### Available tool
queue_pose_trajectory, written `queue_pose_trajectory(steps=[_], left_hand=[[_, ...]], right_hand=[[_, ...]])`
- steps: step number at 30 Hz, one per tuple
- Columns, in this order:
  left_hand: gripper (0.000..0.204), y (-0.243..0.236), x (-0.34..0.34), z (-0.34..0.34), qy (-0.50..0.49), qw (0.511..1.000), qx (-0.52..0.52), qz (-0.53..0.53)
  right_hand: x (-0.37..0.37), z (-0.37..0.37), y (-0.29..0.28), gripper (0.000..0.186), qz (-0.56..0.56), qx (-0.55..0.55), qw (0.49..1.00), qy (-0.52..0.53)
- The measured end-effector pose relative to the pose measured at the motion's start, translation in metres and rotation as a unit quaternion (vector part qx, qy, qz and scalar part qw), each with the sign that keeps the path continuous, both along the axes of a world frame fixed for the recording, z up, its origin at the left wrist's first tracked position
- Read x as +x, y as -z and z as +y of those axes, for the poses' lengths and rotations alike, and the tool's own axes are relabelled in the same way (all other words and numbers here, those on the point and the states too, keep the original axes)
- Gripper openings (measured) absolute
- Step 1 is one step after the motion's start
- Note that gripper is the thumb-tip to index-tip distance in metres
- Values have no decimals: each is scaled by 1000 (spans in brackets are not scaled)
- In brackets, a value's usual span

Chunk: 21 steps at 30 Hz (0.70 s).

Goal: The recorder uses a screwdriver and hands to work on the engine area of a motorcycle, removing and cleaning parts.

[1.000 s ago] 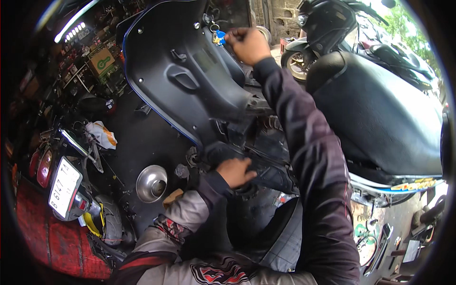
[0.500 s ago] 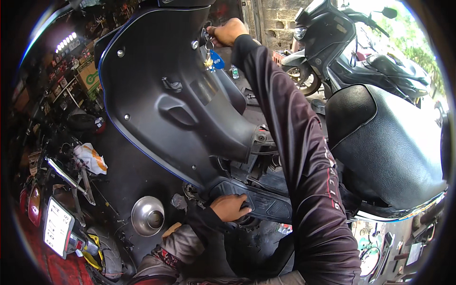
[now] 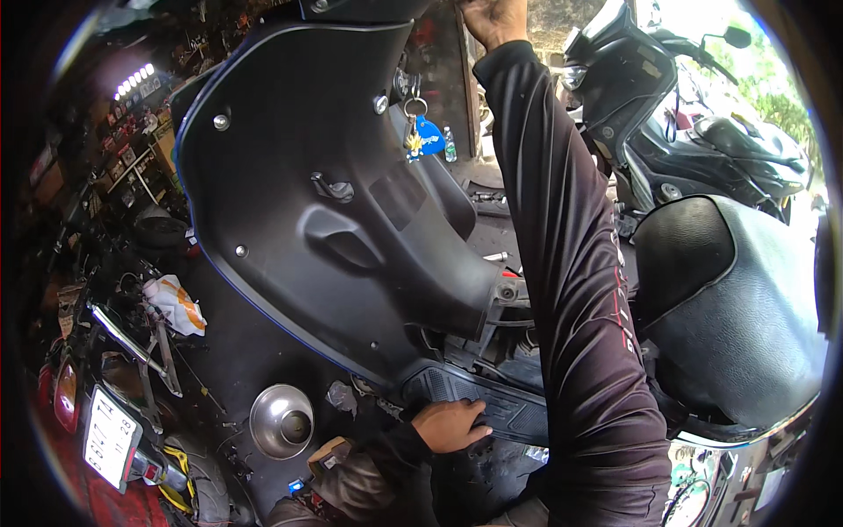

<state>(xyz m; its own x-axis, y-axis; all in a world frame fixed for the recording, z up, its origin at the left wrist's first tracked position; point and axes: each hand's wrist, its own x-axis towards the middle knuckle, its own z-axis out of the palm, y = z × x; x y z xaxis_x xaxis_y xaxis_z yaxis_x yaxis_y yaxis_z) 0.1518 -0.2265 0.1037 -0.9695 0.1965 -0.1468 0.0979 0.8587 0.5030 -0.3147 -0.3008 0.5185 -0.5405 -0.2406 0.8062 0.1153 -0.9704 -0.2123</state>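
A scooter's black inner leg shield fills the middle left. My left hand rests at the edge of the black footboard, with fingers and thumb apart and nothing seen in them. Raised high, my right hand is at the top edge of the picture. Its fingers are partly cut off, so what they touch is hidden. Below it, a key ring with a blue tag and a small yellow figure charm hangs at the ignition lock, apart from both hands.
The black seat lies right of my right arm. A second scooter stands behind. On the floor are a metal bowl, a crumpled clear plastic bag and a bottle. Another motorbike with a white plate stands at the lower left.
My right hand has left the key at the ignition lock and moved up and to the right. My left hand stays by the footboard. The view has shifted, so the scooter appears lower.
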Motion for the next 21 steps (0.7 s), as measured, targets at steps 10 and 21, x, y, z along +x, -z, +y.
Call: queue_pose_trajectory(steps=[10,21], left_hand=[[45,1,-1,-21,-20,999,13,-41],[46,4,8,-29,-38,999,5,-31]], right_hand=[[11,-18,10,46,-9,-24,999,-35],[14,-23,9,61,-49,-35,998,-31]])
